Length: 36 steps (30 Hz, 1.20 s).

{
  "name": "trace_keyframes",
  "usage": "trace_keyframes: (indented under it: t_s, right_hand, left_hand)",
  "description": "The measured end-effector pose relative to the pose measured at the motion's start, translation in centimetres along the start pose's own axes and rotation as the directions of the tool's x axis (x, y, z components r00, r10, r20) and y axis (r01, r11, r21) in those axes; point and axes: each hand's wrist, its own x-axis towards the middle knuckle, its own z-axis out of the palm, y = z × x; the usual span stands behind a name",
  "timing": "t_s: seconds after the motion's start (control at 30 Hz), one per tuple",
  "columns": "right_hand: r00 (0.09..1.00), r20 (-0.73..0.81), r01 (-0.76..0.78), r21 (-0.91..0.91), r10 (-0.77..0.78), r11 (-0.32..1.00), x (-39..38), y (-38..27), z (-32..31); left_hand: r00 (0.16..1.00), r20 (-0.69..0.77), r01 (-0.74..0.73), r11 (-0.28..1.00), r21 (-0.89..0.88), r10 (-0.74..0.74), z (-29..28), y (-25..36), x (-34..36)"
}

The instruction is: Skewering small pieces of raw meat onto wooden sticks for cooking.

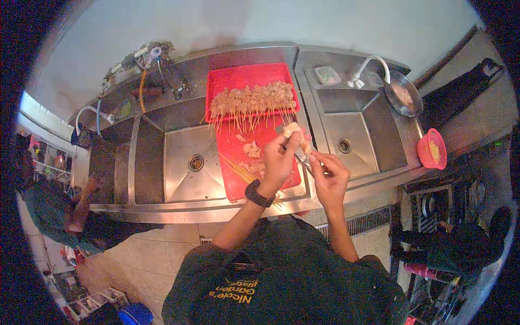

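Nearest: dark short-sleeved fabric shirt (292, 271) with yellow printed lettering (235, 292), upside down in view; black wristband (260, 194) on the left wrist. Left hand (280, 160): grip clamped on a pale, moist raw meat piece (291, 129), raised above the right edge of the board. Right hand (329, 176): thumb and forefinger close together at the meat's lower end; cannot tell whether that grip is clamped on it. Below: brushed stainless-steel bench (162, 215) with sunken square basins. Thin straight wooden sticks (235, 169) lie diagonally across a flat red cutting board (230, 187); loose, irregular meat scraps (252, 150) beyond them. At right, a pink plastic basket (425, 151) with yellow contents. Farther: rectangular red plastic tray (249, 74) holding densely rowed skewered meat (252, 100), stick ends toward the person; round dark pan (389, 96) with pale contents; clear squarish tub (327, 76).
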Motion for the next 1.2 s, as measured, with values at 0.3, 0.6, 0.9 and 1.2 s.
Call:
trace_keyframes:
  t_s: [0.3, 0.6, 0.9, 1.2]
  right_hand:
    - [0.990, 0.010, -0.136, 0.272, 0.139, 0.953, -0.8, 1.5, 1.3]
    - [0.987, 0.109, -0.144, 0.281, 0.118, 0.949, -0.9, 1.6, 0.9]
    - [0.990, 0.081, -0.134, 0.238, 0.118, 0.962, -0.7, 0.9, 0.3]
    - [0.987, 0.035, -0.163, 0.187, 0.159, 0.969, -1.2, 0.5, 0.7]
  left_hand:
    - [0.997, 0.071, -0.044, 0.999, 0.021, 0.042, -0.4, -0.1, -0.3]
    - [0.998, 0.062, 0.054, 0.915, -0.400, -0.032, 0.1, 1.7, 0.3]
    - [0.998, 0.012, 0.070, 0.961, -0.266, -0.070, 0.0, 1.6, 0.1]
    - [1.000, 0.018, -0.006, 1.000, 0.018, 0.006, -0.2, 2.4, 0.0]
